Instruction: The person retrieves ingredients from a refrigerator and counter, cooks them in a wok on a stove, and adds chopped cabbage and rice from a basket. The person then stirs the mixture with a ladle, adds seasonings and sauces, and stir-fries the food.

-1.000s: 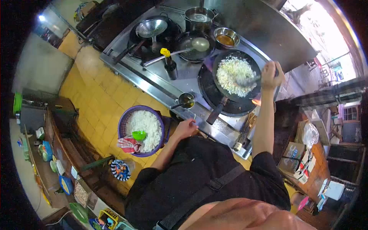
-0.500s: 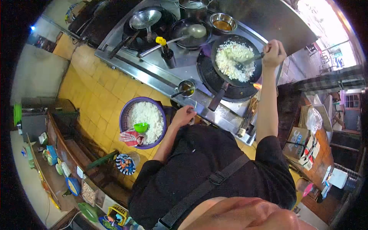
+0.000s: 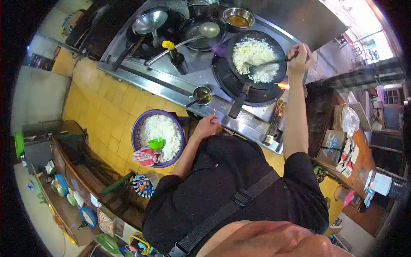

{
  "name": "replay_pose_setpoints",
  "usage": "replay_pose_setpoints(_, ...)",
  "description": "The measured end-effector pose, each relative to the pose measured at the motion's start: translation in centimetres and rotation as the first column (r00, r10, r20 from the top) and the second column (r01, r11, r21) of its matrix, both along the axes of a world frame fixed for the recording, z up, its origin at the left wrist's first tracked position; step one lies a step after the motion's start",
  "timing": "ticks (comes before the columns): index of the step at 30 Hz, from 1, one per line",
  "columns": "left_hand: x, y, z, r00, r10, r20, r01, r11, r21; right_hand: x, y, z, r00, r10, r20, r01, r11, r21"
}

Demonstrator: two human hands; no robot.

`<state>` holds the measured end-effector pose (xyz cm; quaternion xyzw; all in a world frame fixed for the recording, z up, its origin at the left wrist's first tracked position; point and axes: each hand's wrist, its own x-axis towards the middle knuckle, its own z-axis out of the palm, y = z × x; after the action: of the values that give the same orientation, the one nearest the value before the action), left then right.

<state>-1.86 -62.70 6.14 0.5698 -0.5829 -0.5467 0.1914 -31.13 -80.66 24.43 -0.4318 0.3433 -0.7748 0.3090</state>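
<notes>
My right hand [image 3: 299, 59] is closed round the handle of a dark spatula [image 3: 266, 65], whose blade lies in the rice [image 3: 254, 52] in a black wok [image 3: 236, 40]. The wok's handle points toward me, and a small flame shows at its right side. Close to the stove's front edge is my left hand [image 3: 207, 127], fingers curled together; whatever they may hold is too small to make out. A purple basket [image 3: 136, 132] of white rice, with a green bowl [image 3: 156, 143] and a red striped cloth [image 3: 146, 156], stands left of that hand.
On the stove [image 3: 156, 85] are a small metal cup [image 3: 202, 95], a dark bottle with a yellow cap [image 3: 178, 62], a ladle [image 3: 209, 29] over a second pan, a strainer [image 3: 150, 22] and a steel bowl [image 3: 238, 19]. A wooden table [image 3: 361, 168] with a cardboard box stands at the right.
The spatula blade has moved toward the left side of the wok, and the rice has shifted. My left hand's fingers have drawn together. The whole view has shifted slightly.
</notes>
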Motion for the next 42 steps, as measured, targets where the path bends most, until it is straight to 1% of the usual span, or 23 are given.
replay_pose_setpoints(3, 0.1, -0.7, -0.5, 0.997, -0.047, 0.064, 0.052, 0.995, -0.079, 1.5, 2.8, 3.3, 0.997, -0.069, -0.036, 0.070, 0.997, 0.032)
replay_pose_setpoints(5, 0.1, -1.2, -1.3, 0.997, -0.024, 0.075, 0.031, 0.994, -0.104, 0.5, 2.2, 0.0, 0.993, -0.048, -0.109, 0.044, 0.998, -0.033)
replay_pose_setpoints(8, 0.2, -0.3, -1.4, 0.996, -0.033, 0.083, 0.040, 0.996, -0.084, 1.2, 1.7, -0.4, 0.910, -0.073, -0.407, 0.098, 0.994, 0.039)
replay_pose_setpoints(11, 0.3, -0.7, -0.9, 0.999, 0.009, 0.053, -0.005, 0.996, -0.089, 2.2, 3.5, 1.4, 0.917, -0.110, -0.383, 0.109, 0.994, -0.025)
replay_pose_setpoints(13, 0.8, -0.1, -1.2, 0.998, 0.027, 0.051, -0.023, 0.997, -0.079, 1.4, 3.4, -1.3, 0.910, -0.120, -0.398, 0.115, 0.993, -0.035)
replay_pose_setpoints(15, 0.7, 0.0, -2.0, 0.995, 0.024, 0.092, -0.021, 0.999, -0.034, 0.6, 2.1, -2.6, 0.851, -0.157, -0.502, 0.086, 0.983, -0.162)
replay_pose_setpoints(17, 0.6, 0.4, -1.3, 0.998, 0.036, 0.046, -0.034, 0.999, -0.040, 0.6, 1.5, -0.7, 0.852, -0.132, -0.507, 0.074, 0.988, -0.132)
replay_pose_setpoints(20, 0.8, 0.4, -2.5, 0.999, 0.027, -0.029, -0.028, 0.999, -0.035, 0.0, 0.9, 1.0, 0.968, -0.044, -0.247, -0.006, 0.980, -0.199)
replay_pose_setpoints(23, 0.5, 0.2, -4.5, 0.999, -0.039, -0.034, 0.037, 0.998, -0.049, -0.8, -0.9, -3.8, 0.915, -0.133, -0.380, -0.007, 0.938, -0.347)
replay_pose_setpoints(24, 0.0, -0.6, -4.4, 0.995, -0.081, -0.054, 0.082, 0.996, 0.021, -1.4, -1.7, -3.8, 0.944, -0.019, -0.330, -0.084, 0.952, -0.295)
replay_pose_setpoints(26, -1.1, -0.4, -4.3, 0.989, -0.127, -0.070, 0.134, 0.985, 0.113, 0.6, -0.6, 1.4, 0.969, -0.030, -0.244, -0.028, 0.973, -0.230)
replay_pose_setpoints(28, -2.6, -2.4, -4.0, 0.986, -0.160, 0.054, 0.165, 0.979, -0.118, 1.0, 0.4, 3.6, 0.999, -0.002, -0.054, -0.008, 0.985, -0.170)
replay_pose_setpoints(29, -3.5, -3.4, -3.9, 0.984, -0.169, 0.064, 0.176, 0.976, -0.126, 1.1, 0.0, 2.6, 0.999, -0.012, -0.046, 0.003, 0.984, -0.180)
replay_pose_setpoints(31, -5.1, -3.9, -4.2, 0.985, -0.097, 0.144, 0.107, 0.993, -0.059, 1.3, 0.5, -1.6, 0.988, -0.114, -0.107, 0.097, 0.983, -0.155)
replay_pose_setpoints(33, -6.9, -5.4, -4.9, 0.993, -0.092, 0.078, 0.098, 0.992, -0.080, 0.3, 1.5, -1.4, 0.983, -0.072, -0.166, 0.056, 0.993, -0.102)
replay_pose_setpoints(35, -8.0, -6.4, -5.2, 0.993, -0.079, -0.083, 0.089, 0.988, 0.128, 1.1, 4.4, 0.7, 0.722, -0.251, -0.645, 0.353, 0.935, 0.031)
replay_pose_setpoints(36, -8.3, -7.3, -6.9, 0.979, -0.200, 0.031, 0.198, 0.979, 0.043, 1.4, 6.7, -0.7, 0.945, -0.087, -0.316, 0.223, 0.877, 0.425)
replay_pose_setpoints(37, -8.6, -7.7, -8.5, 0.977, -0.210, 0.034, 0.209, 0.977, 0.030, 2.0, 9.1, -1.7, 0.998, 0.053, -0.017, -0.031, 0.793, 0.609)
replay_pose_setpoints(38, -9.2, -8.1, -9.8, 0.982, -0.158, -0.102, 0.166, 0.982, 0.084, 2.7, 11.5, -2.8, 0.955, 0.081, 0.284, -0.268, 0.643, 0.718)
replay_pose_setpoints(39, -10.0, -8.5, -10.4, 0.967, -0.091, -0.237, 0.129, 0.981, 0.148, 3.2, 13.0, -3.5, 0.874, 0.170, 0.454, -0.470, 0.525, 0.709)
replay_pose_setpoints(40, -10.5, -8.7, -10.2, 0.916, -0.023, -0.400, 0.109, 0.975, 0.194, 2.9, 13.0, -6.5, 0.840, 0.121, 0.528, -0.520, 0.456, 0.723)
replay_pose_setpoints(41, -11.1, -9.2, -10.0, 0.916, -0.030, -0.400, 0.118, 0.973, 0.197, 2.7, 13.4, -10.4, 0.797, 0.056, 0.601, -0.573, 0.381, 0.725)
replay_pose_setpoints(42, -11.5, -9.9, -9.6, 0.853, 0.109, -0.510, 0.164, 0.873, 0.460, 2.3, 14.0, -13.6, 0.793, 0.038, 0.608, -0.574, 0.380, 0.725)
